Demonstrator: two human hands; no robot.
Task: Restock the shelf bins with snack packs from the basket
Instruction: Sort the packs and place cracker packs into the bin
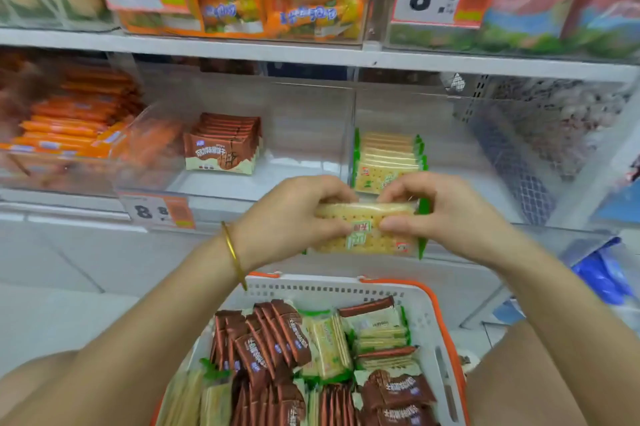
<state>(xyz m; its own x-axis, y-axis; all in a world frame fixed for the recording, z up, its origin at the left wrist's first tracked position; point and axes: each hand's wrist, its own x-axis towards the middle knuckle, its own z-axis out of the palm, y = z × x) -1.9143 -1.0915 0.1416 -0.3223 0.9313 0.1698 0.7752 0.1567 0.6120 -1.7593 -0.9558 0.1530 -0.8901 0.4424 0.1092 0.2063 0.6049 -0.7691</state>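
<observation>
Basket [346, 287]: it is the nearest thing, at 6 o'clock from the hands, white with an orange rim. It is full of brown packs and pale green-edged packs, mixed together.
Fingers: the left fingers [332, 197] and the right fingers [401, 190] curl over the top edge of the held packs, with the thumbs on the front face. Both hands grip closed; no finger is free.
Held packs [367, 231]: this small stack of pale cracker packs is pinched between the left hand [294, 218] and the right hand [446, 218], above the basket and in front of the shelf edge.
Long axis: it runs from 9 to 3 o'clock, one hand at each end, broad face to the camera.
Target row [388, 162]: the same green-edged crackers stand in the clear bin [450, 155] at 12 o'clock, just beyond the fingertips. Their faces also look to the camera.
Key relation: I judge the stack needs only to travel toward 12 o'clock and stand in front of this row, without turning.
Nearer hand: the right, because the row is directly past its fingers.
Brown row [223, 145]: it stands at 10 o'clock in the neighbouring bin, well apart; it is not the place for this stack.
</observation>
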